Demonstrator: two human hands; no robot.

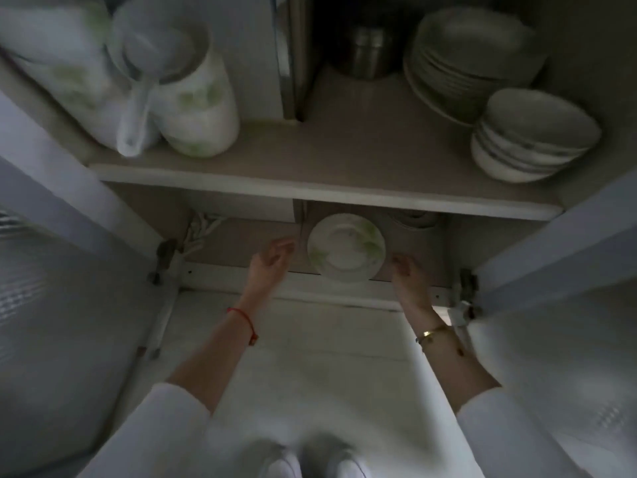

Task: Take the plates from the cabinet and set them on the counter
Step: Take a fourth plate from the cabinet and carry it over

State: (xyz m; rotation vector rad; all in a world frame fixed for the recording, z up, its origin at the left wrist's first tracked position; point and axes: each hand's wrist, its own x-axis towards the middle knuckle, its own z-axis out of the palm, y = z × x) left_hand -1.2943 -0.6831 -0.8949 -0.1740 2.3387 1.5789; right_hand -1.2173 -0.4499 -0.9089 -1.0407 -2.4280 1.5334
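**A:** Where is the plate?

**B:** The plate (346, 248) lies flat on the lower shelf (241, 239) of the cabinet (213, 276), close to the shelf's near edge. Its face is up and shows a green leaf print. It is round, so it has no long axis. I cannot tell whether it is one plate or several stacked.

**A:** And the hands?

**B:** One is on each side, with the plate between them. The left hand (272, 258) is just left of the rim, fingers loosely spread towards it and holding nothing. A narrow gap shows between fingertips and rim. The right hand (405, 269) is just right of the rim, with its fingers bent downward. It is blurred, but it also holds nothing and looks just clear of the plate.

**A:** Anything on the wrists?

**B:** There is a red string (243, 320) on the left wrist and a gold bracelet (431, 334) on the right.

**A:** What is above?

**B:** On the upper shelf (344, 150), white jars (196, 98) with green print stand at the far left. Small stacked bowls (534, 139) sit at the near right, with a larger stack (468, 56) behind them. A metal canister (365, 51) stands at the back.
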